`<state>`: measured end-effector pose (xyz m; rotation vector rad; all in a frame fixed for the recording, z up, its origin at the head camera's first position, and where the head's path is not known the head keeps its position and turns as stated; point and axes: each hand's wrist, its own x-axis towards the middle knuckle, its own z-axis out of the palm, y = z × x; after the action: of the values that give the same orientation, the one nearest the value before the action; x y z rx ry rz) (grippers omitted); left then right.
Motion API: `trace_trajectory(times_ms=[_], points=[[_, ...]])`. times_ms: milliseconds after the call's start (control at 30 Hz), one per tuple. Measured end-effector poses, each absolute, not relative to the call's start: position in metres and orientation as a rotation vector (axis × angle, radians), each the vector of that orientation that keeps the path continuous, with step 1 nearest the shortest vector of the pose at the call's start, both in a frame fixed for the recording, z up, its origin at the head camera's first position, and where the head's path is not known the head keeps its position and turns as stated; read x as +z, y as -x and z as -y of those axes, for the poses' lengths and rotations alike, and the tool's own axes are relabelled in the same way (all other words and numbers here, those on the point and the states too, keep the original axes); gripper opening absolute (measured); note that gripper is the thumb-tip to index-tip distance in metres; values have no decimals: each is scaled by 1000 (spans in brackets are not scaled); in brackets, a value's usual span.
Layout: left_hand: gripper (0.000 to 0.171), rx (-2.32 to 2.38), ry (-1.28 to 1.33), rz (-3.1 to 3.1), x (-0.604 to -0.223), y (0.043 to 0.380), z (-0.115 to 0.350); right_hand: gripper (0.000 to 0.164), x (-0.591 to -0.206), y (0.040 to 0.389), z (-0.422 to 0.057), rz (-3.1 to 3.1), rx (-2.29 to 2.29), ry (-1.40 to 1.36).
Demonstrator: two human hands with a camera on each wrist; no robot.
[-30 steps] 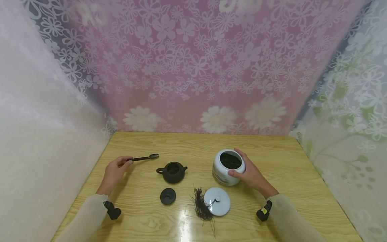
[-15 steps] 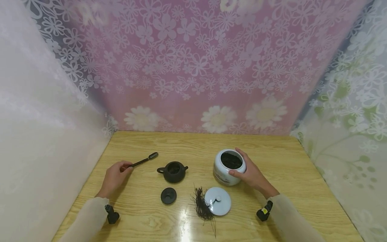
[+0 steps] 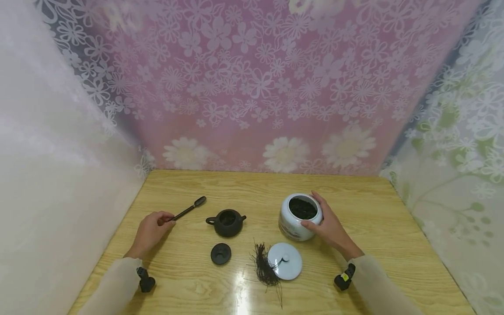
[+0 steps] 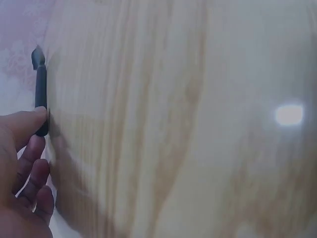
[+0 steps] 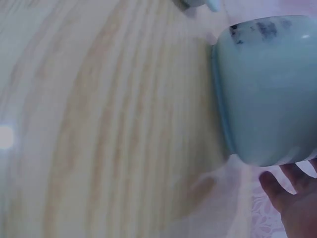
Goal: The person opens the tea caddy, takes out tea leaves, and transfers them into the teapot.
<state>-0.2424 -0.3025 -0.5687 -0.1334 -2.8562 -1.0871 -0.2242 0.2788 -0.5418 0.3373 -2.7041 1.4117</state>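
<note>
Between thumb and fingers my left hand (image 3: 148, 232) pinches the handle end of a small dark tea scoop (image 3: 184, 213), its bowl pointing away and to the right. The left wrist view shows the scoop (image 4: 41, 89) close beside the wooden surface. My right hand (image 3: 330, 229) holds the side of a white porcelain jar (image 3: 290, 225), thumb at the front and fingers round the back. Dark tea leaves (image 3: 302, 208) fill much of the jar. A small black teapot (image 3: 233, 228) stands uncovered between the hands, with dark contents inside.
The teapot's black lid (image 3: 221, 254) lies in front of it. Nearer me, a white jar lid (image 3: 290, 269) lies with a dark tassel (image 3: 263, 266) tied to its knob. Patterned drapes (image 3: 252, 87) enclose the wooden table (image 3: 354, 188) at the back and sides.
My left hand has come slightly nearer me, and the scoop has swung so that its bowl angles farther from me. My right hand stays on the jar.
</note>
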Motion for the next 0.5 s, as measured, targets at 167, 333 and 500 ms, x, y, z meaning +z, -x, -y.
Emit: trace_trajectory(times_ms=[167,333,500], points=[[36,-1095,148,2850,-566,245,309,94,-524,224,-277,2626,1399,-374],[40,-1139,199,2811,-544,243,303,90,-504,227,-274,2610,1333,-370],[42,-1105,256,2804,-525,244,291,90,-484,230,-263,2575,1292,-373]])
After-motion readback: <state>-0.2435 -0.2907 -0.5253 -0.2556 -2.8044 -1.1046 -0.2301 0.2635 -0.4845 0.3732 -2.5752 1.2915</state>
